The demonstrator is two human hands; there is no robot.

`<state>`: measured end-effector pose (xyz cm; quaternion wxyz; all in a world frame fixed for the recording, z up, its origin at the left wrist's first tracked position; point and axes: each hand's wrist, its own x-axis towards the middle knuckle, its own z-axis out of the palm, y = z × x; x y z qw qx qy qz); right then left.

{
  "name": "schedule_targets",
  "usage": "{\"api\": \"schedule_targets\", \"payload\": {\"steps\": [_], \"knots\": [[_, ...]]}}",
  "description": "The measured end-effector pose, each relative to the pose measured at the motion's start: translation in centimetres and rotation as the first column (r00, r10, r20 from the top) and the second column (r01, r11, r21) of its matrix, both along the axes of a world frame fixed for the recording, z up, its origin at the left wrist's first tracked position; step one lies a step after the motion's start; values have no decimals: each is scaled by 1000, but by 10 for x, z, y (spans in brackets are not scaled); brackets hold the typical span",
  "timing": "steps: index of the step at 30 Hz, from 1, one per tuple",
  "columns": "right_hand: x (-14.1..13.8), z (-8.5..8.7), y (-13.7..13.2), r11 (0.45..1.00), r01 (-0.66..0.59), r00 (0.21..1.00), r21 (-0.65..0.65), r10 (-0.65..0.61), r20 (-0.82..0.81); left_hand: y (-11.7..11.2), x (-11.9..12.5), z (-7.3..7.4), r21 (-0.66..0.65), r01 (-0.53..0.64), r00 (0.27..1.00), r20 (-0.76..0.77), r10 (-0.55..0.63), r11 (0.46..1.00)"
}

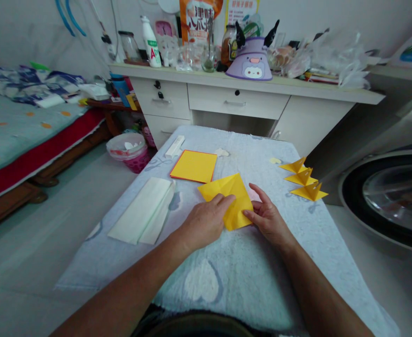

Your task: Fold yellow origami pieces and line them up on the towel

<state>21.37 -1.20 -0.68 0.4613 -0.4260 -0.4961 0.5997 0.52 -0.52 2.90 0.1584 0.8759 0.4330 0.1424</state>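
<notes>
A folded yellow paper sheet (pixel 231 199) lies in the middle of the table with the pale blue cloth (pixel 227 262). My left hand (pixel 206 220) rests on the sheet's near left part, fingers bent and pressing down on a fold. My right hand (pixel 267 217) touches the sheet's right edge, thumb and index finger spread apart along it. A stack of flat yellow paper squares (pixel 194 165) lies just beyond the sheet. Three folded yellow paper figures (pixel 303 179) stand in a row at the table's right edge.
A folded white cloth (pixel 144 209) lies at the table's left and a small white box (pixel 175 146) at the far left. Beyond stand a cluttered white desk (pixel 248 96), a bed (pixel 19 126) at left, a pink bin (pixel 128 150) and a washing machine door (pixel 391 192) at right.
</notes>
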Motion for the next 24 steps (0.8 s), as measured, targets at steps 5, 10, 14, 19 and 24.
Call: {"api": "schedule_targets", "payload": {"steps": [5,10,14,19,24], "knots": [[4,0,3,995,74,991,72,-81,110,2,-7,-4,12,46,994,95,-47,999],[18,8,2,967,147,919,210,-212,332,-3,-15,-6,144,-26,969,245,-11,989],[34,25,-17,968,-100,803,229,-58,593,-7,-23,-12,203,-116,946,322,45,972],[34,28,-45,887,-315,555,339,-118,823,-13,-29,-28,181,-85,943,332,20,980],[11,19,-55,842,-377,140,385,-359,923,-20,-30,-37,120,-62,936,351,16,991]]}}
